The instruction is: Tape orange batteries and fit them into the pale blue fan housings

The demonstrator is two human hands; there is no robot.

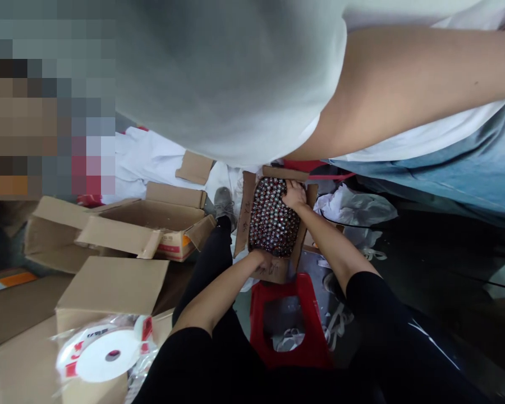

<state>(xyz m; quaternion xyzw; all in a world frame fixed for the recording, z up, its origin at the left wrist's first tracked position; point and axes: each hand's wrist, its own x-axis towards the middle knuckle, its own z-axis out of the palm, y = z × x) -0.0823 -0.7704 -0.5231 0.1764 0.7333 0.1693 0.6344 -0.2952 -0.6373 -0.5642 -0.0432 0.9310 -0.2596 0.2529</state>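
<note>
An open cardboard box [243, 216] stands in the middle, its flaps folded outward. Packed inside are rows of small, shiny round pieces [273, 216], dark red-brown with bright glints; their exact kind is too small to make out. My right hand [295, 195] rests on the pieces at the box's far right corner, fingers spread over them. At the near side, my left hand [266, 259] reaches over the edge between the pieces and the near flap. Its fingers are hidden in the box.
A red plastic stool [292, 331] stands just below the box. To the left lie an open carton [151, 221], another box [113, 283] and white reels in clear plastic [109, 354]. A co-worker's arm [404, 90] spans the top right. White plastic bags [357, 205] lie right.
</note>
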